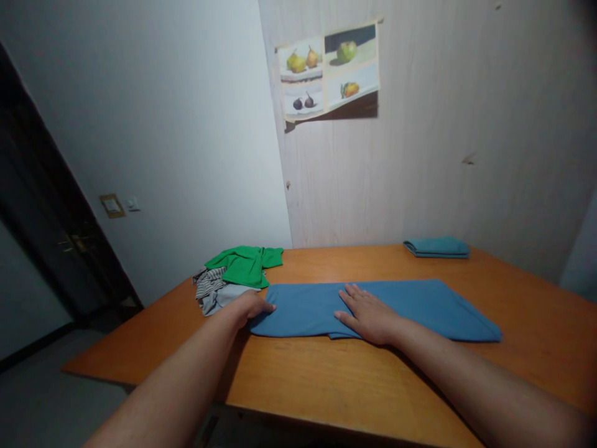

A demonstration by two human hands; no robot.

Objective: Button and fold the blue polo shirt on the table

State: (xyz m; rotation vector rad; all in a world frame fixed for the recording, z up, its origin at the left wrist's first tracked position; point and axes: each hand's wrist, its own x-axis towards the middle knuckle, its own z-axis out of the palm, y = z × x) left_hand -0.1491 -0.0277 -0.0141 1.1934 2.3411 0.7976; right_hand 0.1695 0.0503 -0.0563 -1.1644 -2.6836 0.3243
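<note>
A blue garment (298, 308) lies folded into a long flat strip across the table; its exact kind does not show. At its left end my left hand (252, 306) pinches the edge, thumb on top and the other fingers mostly out of sight. My right hand (368, 314) rests flat on the middle of the fabric, palm down with fingers stretched out. A small flap of cloth sticks out along the near edge, just left of the right wrist. The right end slants down to a pointed corner.
Behind my left hand is a loose pile with a green shirt (245, 262), a striped cloth (209, 283) and a grey cloth (224, 298). A folded teal cloth (438, 247) sits at the back right of the wooden table (326, 386). The wall (224, 155) stands directly behind.
</note>
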